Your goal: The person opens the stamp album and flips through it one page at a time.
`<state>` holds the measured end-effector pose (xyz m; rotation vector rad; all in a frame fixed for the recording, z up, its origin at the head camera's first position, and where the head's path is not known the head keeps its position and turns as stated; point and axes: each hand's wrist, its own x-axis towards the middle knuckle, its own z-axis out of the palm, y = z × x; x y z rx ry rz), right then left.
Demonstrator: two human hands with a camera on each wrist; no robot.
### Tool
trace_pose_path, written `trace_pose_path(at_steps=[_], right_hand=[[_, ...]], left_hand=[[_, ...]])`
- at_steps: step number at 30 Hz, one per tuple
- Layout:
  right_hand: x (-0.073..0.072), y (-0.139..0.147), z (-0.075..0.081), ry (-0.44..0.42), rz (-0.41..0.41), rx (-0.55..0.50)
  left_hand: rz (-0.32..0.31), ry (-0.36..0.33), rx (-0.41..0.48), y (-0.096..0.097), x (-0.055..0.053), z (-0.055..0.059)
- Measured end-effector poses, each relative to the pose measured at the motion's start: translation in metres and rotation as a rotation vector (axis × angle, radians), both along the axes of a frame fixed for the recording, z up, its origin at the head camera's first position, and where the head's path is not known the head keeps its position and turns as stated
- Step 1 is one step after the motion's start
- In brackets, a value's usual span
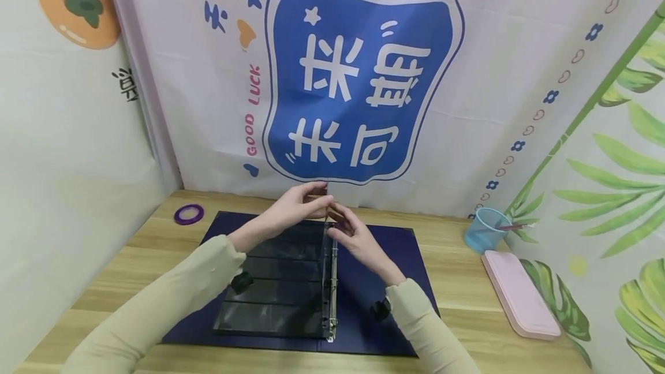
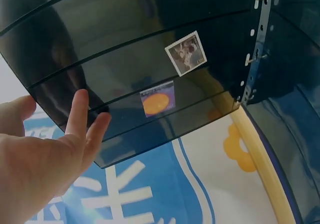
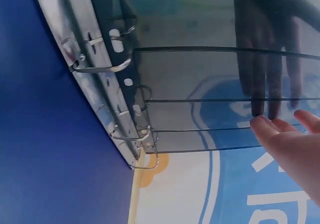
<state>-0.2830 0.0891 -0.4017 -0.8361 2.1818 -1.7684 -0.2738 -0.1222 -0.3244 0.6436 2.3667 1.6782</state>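
A dark blue ring binder (image 1: pixel 379 293) lies spread on the table, with black pocketed stamp pages (image 1: pixel 275 287) on its left side. One dark stamp page (image 2: pixel 130 59) stands up from the metal rings (image 3: pixel 110 68). My left hand (image 1: pixel 291 206) grips this page's outer edge, thumb and fingers on different sides. Two stamps show on the page in the left wrist view: a portrait-like white-edged stamp (image 2: pixel 186 53) and a purple stamp with an orange oval (image 2: pixel 158 100). My right hand (image 1: pixel 361 244) touches the page's other face with its fingertips, fingers extended.
A purple tape roll (image 1: pixel 189 214) lies at the table's back left. On the right stand a blue pen cup (image 1: pixel 484 232) with pens and a pink case (image 1: pixel 521 294). Printed cloth (image 1: pixel 218 149) hangs behind the table.
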Motion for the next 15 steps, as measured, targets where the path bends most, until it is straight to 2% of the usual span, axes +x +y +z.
trace_pose_path(at_steps=[3,5,8,15], right_hand=[[-0.001,0.004,-0.007,0.011,0.005,0.03],[-0.003,0.01,-0.013,0.019,-0.01,0.068],[-0.005,0.023,-0.026,0.031,-0.035,0.13],[-0.011,0.059,-0.057,0.048,-0.129,0.346]], left_hand=[[0.013,-0.032,0.063,-0.011,0.001,-0.001],[0.03,-0.035,0.07,-0.019,0.002,-0.003],[0.065,-0.04,0.05,-0.034,0.004,-0.007],[0.129,-0.057,-0.005,-0.069,0.01,-0.022]])
